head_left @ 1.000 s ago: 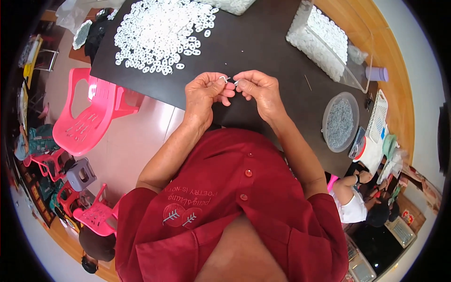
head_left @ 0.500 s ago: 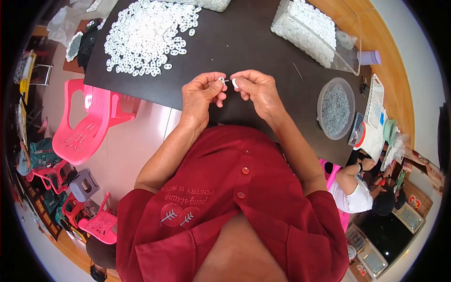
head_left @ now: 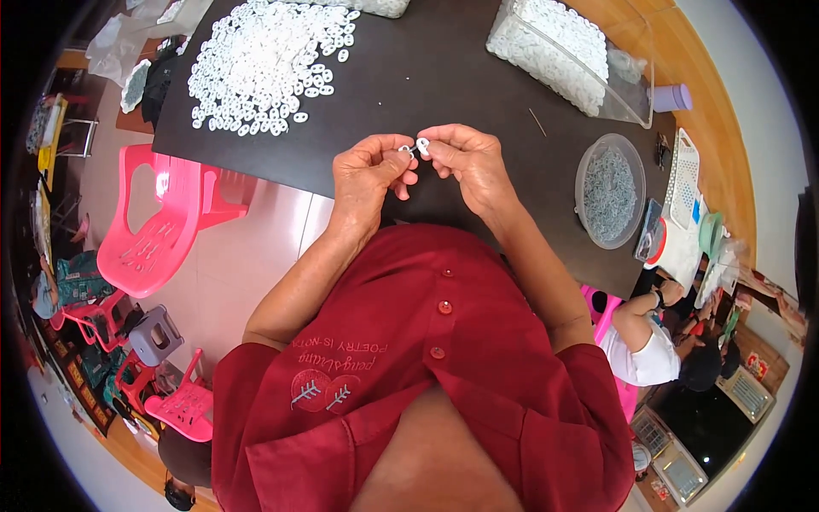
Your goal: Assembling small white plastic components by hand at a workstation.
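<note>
Right hand [head_left: 467, 162] pinches white ring [head_left: 422, 145]; round tub [head_left: 610, 190] holds grey bits.

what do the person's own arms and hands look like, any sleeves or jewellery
Both forearms are bare from the elbow down. The left hand and right hand wear no gloves, and no rings, watch or bracelet show on the fingers or wrists. The arms come out of a dark red shirt with short sleeves, red buttons down the front and pale embroidery on the chest.
</note>
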A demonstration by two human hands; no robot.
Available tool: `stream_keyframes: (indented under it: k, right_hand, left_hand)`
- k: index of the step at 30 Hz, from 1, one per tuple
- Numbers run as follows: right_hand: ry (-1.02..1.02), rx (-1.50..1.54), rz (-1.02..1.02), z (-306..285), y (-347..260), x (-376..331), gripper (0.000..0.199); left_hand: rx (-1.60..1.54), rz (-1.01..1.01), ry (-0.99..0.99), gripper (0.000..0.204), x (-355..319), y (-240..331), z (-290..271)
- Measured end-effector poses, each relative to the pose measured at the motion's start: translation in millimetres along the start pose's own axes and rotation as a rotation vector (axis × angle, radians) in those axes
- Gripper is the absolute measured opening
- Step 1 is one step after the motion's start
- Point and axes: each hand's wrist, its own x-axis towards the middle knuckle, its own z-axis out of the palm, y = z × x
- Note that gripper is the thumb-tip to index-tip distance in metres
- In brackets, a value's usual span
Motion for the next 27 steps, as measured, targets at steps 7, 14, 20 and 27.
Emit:
stream_keyframes:
  k: [7,14,20,27]
  right_hand:
    - [0.048,-0.037,-0.059,0.0,-2.2,-2.3,0.015]
    - [0.042,-0.095,-0.108,0.9,-0.3,-3.1,0.015]
    - [0.042,-0.141,-0.129,4.2,0.1,-3.5,0.015]
    - [0.036,-0.169,-0.145,7.0,3.3,-4.3,0.015]
  left_hand:
    - [0.061,-0.006,-0.005,0.013,-1.8,-3.1,3.6]
    - [0.081,-0.011,-0.006,0.011,-2.9,-3.2,5.1]
    - [0.099,-0.017,0.005,0.01,-2.9,-3.6,4.1]
    - [0.102,0.001,0.0,0.01,-3.4,-4.4,2.4]
